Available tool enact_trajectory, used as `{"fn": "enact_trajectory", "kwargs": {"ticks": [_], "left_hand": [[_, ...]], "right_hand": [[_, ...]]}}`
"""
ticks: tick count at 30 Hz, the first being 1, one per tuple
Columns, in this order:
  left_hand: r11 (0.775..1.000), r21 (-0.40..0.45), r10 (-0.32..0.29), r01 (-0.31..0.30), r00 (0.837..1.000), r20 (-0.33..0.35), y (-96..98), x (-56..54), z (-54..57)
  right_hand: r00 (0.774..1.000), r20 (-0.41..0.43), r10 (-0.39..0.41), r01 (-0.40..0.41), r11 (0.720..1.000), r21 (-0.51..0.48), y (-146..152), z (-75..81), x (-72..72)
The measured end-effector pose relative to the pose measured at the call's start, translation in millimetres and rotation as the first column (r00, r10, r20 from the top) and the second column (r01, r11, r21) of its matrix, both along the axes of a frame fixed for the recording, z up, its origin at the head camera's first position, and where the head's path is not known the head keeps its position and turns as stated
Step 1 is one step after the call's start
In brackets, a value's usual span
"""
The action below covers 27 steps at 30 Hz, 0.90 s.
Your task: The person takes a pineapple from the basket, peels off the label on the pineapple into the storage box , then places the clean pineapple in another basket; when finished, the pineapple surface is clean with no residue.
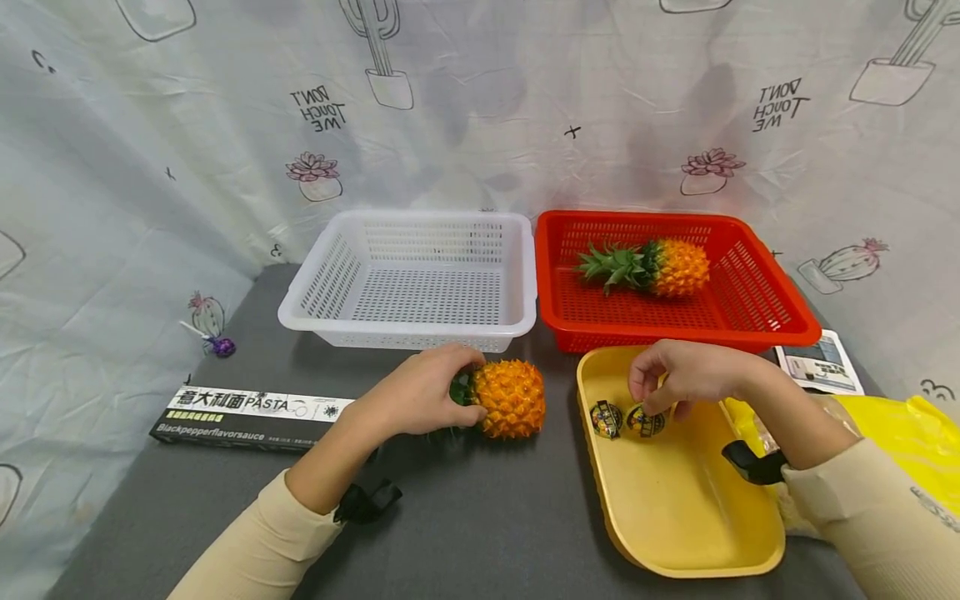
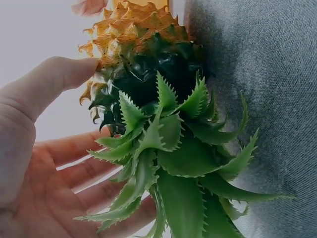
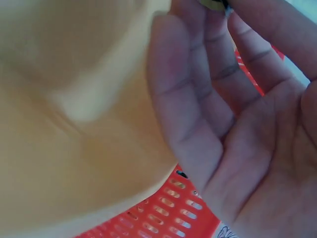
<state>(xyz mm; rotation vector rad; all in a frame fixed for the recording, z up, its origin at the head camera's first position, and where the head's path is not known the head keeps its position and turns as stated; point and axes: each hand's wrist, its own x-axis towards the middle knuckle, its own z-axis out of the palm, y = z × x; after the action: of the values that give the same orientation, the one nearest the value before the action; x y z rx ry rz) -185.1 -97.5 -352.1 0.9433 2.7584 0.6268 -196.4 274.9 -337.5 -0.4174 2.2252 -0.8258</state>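
A small orange pineapple (image 1: 512, 398) with a green crown lies on the dark table below the white basket. My left hand (image 1: 435, 392) holds it at the crown end; the left wrist view shows the thumb against the fruit (image 2: 143, 44) and the fingers behind the green leaves (image 2: 183, 168). Inside the yellow tray (image 1: 675, 517) are two round dark discs with a coloured print. One disc (image 1: 606, 419) lies at the tray's left side. My right hand (image 1: 686, 375) pinches the other disc (image 1: 643, 422); only its edge shows in the right wrist view.
A white basket (image 1: 408, 337) stands at the back. Beside it, a red basket (image 1: 765, 292) contains another pineapple (image 1: 678, 267). A pasta box (image 1: 247, 421) lies at the left, with a purple lollipop (image 1: 222, 347) behind it. Yellow packaging (image 1: 900, 425) lies right of the tray.
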Motion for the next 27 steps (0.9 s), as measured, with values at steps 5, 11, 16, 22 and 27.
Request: {"fn": "enact_trajectory", "kwargs": {"ticks": [5,11,16,22,27], "left_hand": [[1.000,0.009,0.000,0.000,1.000,-0.014,-1.3,0.6,0.0],[1.000,0.015,-0.013,0.014,0.999,-0.051,-1.4,1.8,-2.5],[1.000,0.012,-0.013,0.014,0.998,-0.061,-0.1,2.1,-2.7],[1.000,0.010,-0.009,0.010,0.999,-0.050,-0.3,2.8,-2.7],[1.000,0.009,-0.005,0.005,0.999,-0.033,-1.5,3.4,-4.5]], "right_hand": [[0.998,-0.010,0.062,-0.061,0.996,0.065,0,-4.1,-5.1],[0.994,-0.075,0.079,-0.070,0.991,0.115,2,-7.9,-8.5],[0.984,-0.148,0.098,-0.079,0.988,0.133,1,-9.9,-10.6],[0.977,-0.178,0.118,-0.090,0.983,0.160,-1,-13.2,-11.6],[0.977,-0.172,0.127,-0.096,0.979,0.179,0,-15.2,-10.5]]}}
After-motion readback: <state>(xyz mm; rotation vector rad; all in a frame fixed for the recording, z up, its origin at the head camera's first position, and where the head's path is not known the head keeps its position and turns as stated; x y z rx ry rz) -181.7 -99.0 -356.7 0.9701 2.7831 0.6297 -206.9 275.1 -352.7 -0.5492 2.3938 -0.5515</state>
